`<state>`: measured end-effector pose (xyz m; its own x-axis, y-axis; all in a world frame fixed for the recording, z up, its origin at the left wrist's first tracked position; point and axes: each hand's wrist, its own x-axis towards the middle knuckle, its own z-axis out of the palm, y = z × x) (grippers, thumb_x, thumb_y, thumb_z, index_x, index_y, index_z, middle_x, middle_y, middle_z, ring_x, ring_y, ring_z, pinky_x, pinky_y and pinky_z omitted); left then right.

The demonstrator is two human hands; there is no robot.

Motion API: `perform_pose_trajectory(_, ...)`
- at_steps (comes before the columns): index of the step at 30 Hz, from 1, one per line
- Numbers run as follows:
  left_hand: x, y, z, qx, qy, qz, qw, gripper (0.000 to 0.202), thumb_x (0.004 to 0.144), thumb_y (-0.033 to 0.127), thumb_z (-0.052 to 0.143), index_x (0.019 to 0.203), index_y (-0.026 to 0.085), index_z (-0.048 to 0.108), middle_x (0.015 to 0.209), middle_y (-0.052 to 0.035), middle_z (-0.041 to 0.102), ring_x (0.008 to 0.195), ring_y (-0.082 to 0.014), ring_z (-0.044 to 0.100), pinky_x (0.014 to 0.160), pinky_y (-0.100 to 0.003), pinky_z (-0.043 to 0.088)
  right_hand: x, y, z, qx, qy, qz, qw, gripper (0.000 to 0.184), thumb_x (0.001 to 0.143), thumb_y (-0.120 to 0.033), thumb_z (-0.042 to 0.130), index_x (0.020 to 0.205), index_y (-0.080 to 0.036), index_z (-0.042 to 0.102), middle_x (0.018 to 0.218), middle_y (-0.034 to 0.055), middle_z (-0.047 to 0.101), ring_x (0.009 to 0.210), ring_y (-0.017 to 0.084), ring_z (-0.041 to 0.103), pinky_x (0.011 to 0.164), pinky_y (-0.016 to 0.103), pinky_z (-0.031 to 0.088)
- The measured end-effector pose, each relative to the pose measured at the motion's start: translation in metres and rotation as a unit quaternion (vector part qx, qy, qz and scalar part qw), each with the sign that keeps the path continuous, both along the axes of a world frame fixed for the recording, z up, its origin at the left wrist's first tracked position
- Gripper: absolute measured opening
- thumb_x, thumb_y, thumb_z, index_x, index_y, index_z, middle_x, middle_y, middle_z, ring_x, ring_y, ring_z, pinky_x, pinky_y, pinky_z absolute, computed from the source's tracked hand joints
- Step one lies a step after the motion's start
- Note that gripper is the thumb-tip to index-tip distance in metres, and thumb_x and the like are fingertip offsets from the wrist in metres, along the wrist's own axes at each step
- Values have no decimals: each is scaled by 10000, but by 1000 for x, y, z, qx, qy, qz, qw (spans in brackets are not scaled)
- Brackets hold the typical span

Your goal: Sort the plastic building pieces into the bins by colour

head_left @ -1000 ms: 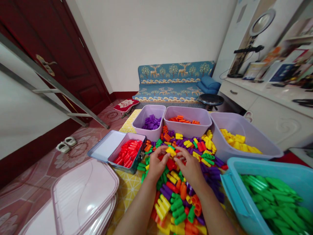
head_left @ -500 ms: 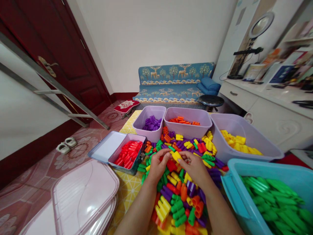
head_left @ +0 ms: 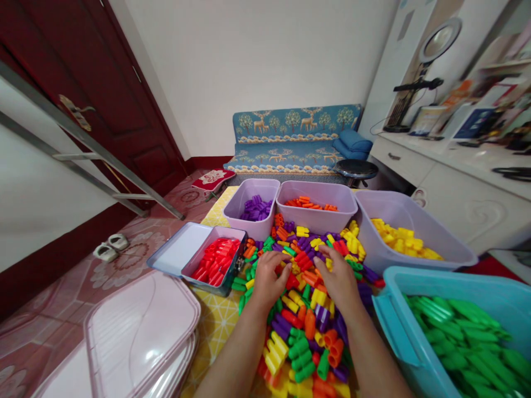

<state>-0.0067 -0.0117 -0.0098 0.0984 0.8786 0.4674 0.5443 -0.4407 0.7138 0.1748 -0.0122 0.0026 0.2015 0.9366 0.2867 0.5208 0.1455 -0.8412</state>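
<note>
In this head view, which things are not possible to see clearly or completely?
1. Head view: whether the left hand or right hand grips a block; the backs of the hands cover the fingertips on the block pile.
2. Teal bin of green blocks: cut off by the right and bottom edges.
3. Pink lids: cut off by the bottom edge.
4. Shelf items: blurred and too small to identify.

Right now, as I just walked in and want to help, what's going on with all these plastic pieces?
A person's left hand and right hand rest spread on a mixed heap of coloured blocks on the table, with nothing clearly gripped. Around it, each container holds one colour: a purple tub, an orange tub, a yellow tub, a tin of red ones, and a blue bin of green ones.
</note>
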Motion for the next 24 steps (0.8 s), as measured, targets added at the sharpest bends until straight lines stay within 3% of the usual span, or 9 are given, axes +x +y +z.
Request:
perform_pose_trajectory(3,1,-1,0,-7,47,16,999,205,814,243,611,1002,214,686,979,-58,692,968,-223,592,914,-387,425,-2,3,-14,-33,-186,23,982,442,794,-231,535,1208,-88,593,1229,209,612,1149,337,554,985,512,402)
perform_pose_trajectory(6,1,-1,-1,-16,64,11,998,262,813,248,606,1064,218,672,997,-56,692,978,-228,584,918,-393,422,-7,2,-14,-44,-241,52,968,457,802,-158,485,1250,-140,574,1247,150,618,1141,311,561,987,494,403)
perform_pose_trajectory(10,1,0,-2,-21,57,2,998,324,787,251,635,1108,216,658,1016,-59,688,979,-232,580,905,-396,429,-10,2,-11,-31,-191,103,976,487,773,-106,469,1239,-195,578,1147,78,670,1057,234,609,963,412,440)
perform_pose_trajectory(17,0,-2,0,-28,21,-14,999,357,764,287,685,1116,234,660,1008,-59,686,960,-232,592,933,-416,420,-10,2,-6,22,-51,123,991,441,740,-105,496,1145,-209,634,1050,62,639,937,198,611,881,362,490)
perform_pose_trajectory(21,-1,-1,-1,-24,-60,-30,997,276,812,280,641,1081,225,673,1026,-62,692,987,-214,606,967,-389,415,-14,1,-2,54,51,112,991,364,804,-220,535,1156,-195,625,1117,89,596,921,188,609,825,336,515)
perform_pose_trajectory(24,-3,-1,-1,-33,-124,-38,991,266,832,308,622,1072,205,675,1043,-69,692,996,-210,617,932,-348,450,-17,0,-2,35,66,115,991,340,808,-330,587,1110,-187,651,1108,99,623,890,199,624,783,335,522)
